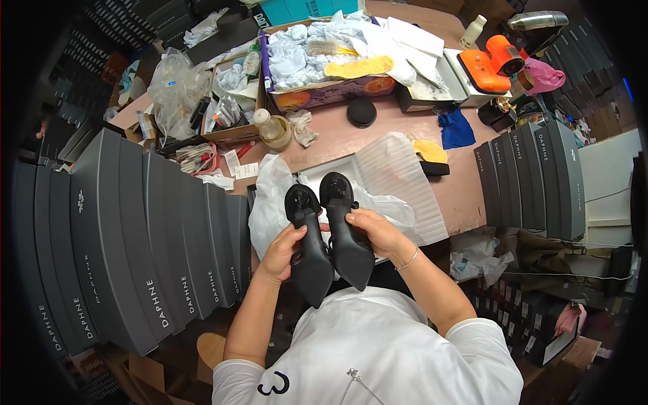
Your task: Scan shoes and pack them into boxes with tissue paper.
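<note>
My left hand [282, 255] is closed around a black pointed-toe shoe [313, 266]. In my right hand [379, 234] is its mate, another black pointed shoe [351, 253]. The two are side by side, toes toward me and rounded heel ends away, with their undersides seeming to face up. They hover over the near side of an open grey shoe box [335, 164], which they partly hide. White tissue paper [270, 196] spills out on the box's left, and a ribbed white wrapping sheet [398, 179] spreads to its right.
Tall rows of grey shoe boxes flank me, a left row [128, 236] and a right row [533, 179]. Farther back stand a purple carton [331, 99] of crumpled paper, a glass bottle [273, 131], a round black tin [362, 113] and an orange device [482, 69]. A blue cloth [456, 128] lies right.
</note>
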Action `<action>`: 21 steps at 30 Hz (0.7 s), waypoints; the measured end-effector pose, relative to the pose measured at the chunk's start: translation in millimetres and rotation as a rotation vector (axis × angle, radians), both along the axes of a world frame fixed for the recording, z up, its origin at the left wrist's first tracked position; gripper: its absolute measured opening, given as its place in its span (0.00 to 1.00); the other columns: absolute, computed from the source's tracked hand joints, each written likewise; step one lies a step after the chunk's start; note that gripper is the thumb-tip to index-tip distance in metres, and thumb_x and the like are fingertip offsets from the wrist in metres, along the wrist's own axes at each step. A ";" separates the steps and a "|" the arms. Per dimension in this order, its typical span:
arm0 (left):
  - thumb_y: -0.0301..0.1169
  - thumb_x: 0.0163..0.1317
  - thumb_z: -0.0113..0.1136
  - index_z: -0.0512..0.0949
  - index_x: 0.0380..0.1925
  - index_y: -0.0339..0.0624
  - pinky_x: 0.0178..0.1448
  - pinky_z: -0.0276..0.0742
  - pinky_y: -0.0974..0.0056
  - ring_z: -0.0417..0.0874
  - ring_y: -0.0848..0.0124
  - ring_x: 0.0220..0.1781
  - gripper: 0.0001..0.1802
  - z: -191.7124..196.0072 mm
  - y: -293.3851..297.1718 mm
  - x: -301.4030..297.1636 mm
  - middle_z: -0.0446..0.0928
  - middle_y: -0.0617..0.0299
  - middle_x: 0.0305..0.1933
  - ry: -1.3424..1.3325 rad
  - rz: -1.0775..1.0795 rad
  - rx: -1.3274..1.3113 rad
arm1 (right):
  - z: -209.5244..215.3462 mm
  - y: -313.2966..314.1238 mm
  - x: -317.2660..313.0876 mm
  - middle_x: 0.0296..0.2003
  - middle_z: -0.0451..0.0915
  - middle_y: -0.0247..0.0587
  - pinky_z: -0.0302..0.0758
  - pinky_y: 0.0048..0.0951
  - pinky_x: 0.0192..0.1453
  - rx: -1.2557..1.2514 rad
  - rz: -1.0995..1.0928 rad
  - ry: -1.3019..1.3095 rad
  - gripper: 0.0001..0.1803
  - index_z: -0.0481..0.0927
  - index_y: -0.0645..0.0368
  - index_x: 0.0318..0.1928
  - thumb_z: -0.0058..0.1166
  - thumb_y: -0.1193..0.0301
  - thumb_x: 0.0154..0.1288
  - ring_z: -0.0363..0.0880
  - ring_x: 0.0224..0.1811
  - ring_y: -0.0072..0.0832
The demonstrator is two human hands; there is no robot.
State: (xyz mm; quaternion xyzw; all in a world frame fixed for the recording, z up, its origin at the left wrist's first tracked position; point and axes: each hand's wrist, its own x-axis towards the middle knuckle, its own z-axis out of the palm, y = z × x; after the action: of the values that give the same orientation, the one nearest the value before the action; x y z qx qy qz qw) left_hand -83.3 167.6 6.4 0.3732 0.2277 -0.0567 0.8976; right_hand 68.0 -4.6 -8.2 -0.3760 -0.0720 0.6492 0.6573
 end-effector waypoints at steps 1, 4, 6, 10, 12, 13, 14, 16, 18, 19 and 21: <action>0.36 0.69 0.45 0.63 0.63 0.37 0.46 0.81 0.67 0.82 0.71 0.43 0.25 2.4 0.1 -1.0 0.75 0.52 0.54 -0.004 -0.008 0.026 | 0.8 -0.4 -0.9 0.53 0.78 0.46 0.79 0.23 0.47 0.001 0.002 -0.026 0.22 0.69 0.68 0.59 0.42 0.65 0.73 0.81 0.43 0.22; 0.36 0.70 0.46 0.63 0.63 0.36 0.46 0.80 0.68 0.81 0.72 0.42 0.25 9.2 1.2 -4.1 0.76 0.53 0.54 -0.034 -0.022 0.009 | 9.7 1.3 -4.7 0.54 0.77 0.48 0.79 0.25 0.49 0.011 0.000 -0.078 0.22 0.69 0.69 0.59 0.42 0.66 0.72 0.80 0.44 0.23; 0.36 0.70 0.46 0.62 0.63 0.35 0.46 0.80 0.68 0.81 0.72 0.42 0.25 10.9 2.9 -7.9 0.75 0.53 0.54 -0.051 -0.040 0.006 | 14.7 2.9 -8.3 0.54 0.76 0.54 0.80 0.27 0.48 0.024 -0.017 -0.077 0.21 0.68 0.71 0.58 0.42 0.67 0.72 0.81 0.43 0.25; 0.36 0.71 0.46 0.65 0.59 0.34 0.46 0.80 0.67 0.81 0.72 0.44 0.22 13.0 5.2 -17.1 0.75 0.55 0.54 -0.080 -0.035 0.004 | 18.6 5.6 -16.4 0.53 0.77 0.52 0.80 0.27 0.48 0.016 -0.017 -0.110 0.20 0.70 0.71 0.57 0.42 0.68 0.72 0.81 0.43 0.24; 0.35 0.70 0.46 0.67 0.57 0.34 0.47 0.80 0.67 0.80 0.72 0.45 0.20 13.2 5.8 -21.6 0.75 0.55 0.54 -0.087 -0.028 0.001 | 18.2 6.7 -19.5 0.52 0.78 0.51 0.80 0.26 0.48 0.008 -0.016 -0.121 0.20 0.70 0.71 0.56 0.43 0.68 0.71 0.81 0.42 0.24; 0.35 0.70 0.46 0.67 0.57 0.34 0.47 0.80 0.67 0.80 0.72 0.45 0.20 13.2 6.5 -24.0 0.75 0.55 0.54 -0.088 -0.028 0.008 | 17.2 7.2 -21.5 0.52 0.78 0.50 0.80 0.26 0.48 0.009 -0.012 -0.113 0.20 0.71 0.71 0.56 0.43 0.68 0.71 0.81 0.42 0.24; 0.35 0.70 0.46 0.67 0.57 0.34 0.47 0.80 0.67 0.80 0.72 0.45 0.20 13.4 7.3 -26.2 0.75 0.55 0.54 -0.089 -0.030 0.014 | 15.6 8.0 -23.4 0.52 0.78 0.50 0.80 0.26 0.47 0.009 -0.009 -0.105 0.20 0.71 0.71 0.55 0.43 0.67 0.71 0.81 0.42 0.23; 0.34 0.70 0.46 0.67 0.57 0.34 0.47 0.80 0.68 0.80 0.73 0.45 0.20 12.5 6.3 -28.4 0.76 0.56 0.52 -0.081 -0.028 0.024 | 11.2 6.3 -24.1 0.53 0.78 0.49 0.79 0.25 0.49 0.002 0.014 -0.102 0.20 0.71 0.70 0.57 0.42 0.68 0.71 0.80 0.44 0.23; 0.34 0.70 0.47 0.68 0.57 0.35 0.47 0.79 0.69 0.80 0.74 0.44 0.20 12.9 6.2 -29.5 0.77 0.57 0.51 -0.062 -0.015 0.043 | 7.3 6.0 -23.2 0.54 0.78 0.46 0.77 0.24 0.52 -0.003 0.060 -0.111 0.21 0.69 0.68 0.60 0.41 0.68 0.72 0.79 0.47 0.22; 0.35 0.70 0.47 0.68 0.56 0.35 0.46 0.79 0.69 0.80 0.74 0.44 0.19 11.5 6.5 -30.7 0.77 0.58 0.49 -0.063 -0.020 0.052 | 7.1 7.3 -24.8 0.52 0.78 0.46 0.78 0.24 0.50 -0.006 0.033 -0.114 0.20 0.70 0.69 0.58 0.41 0.68 0.72 0.80 0.45 0.23; 0.35 0.70 0.48 0.70 0.55 0.35 0.45 0.79 0.70 0.80 0.76 0.43 0.19 5.6 7.8 -33.0 0.78 0.60 0.46 -0.066 -0.028 0.073 | 7.3 11.4 -28.9 0.49 0.80 0.48 0.80 0.25 0.46 -0.010 -0.017 -0.122 0.19 0.73 0.70 0.54 0.43 0.67 0.71 0.81 0.40 0.23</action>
State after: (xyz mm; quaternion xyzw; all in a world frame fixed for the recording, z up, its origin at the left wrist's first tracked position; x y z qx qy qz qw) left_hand -116.4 175.5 12.0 0.4105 0.1946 -0.0483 0.8895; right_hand 39.1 6.7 -0.9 -0.4187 -0.1056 0.6197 0.6553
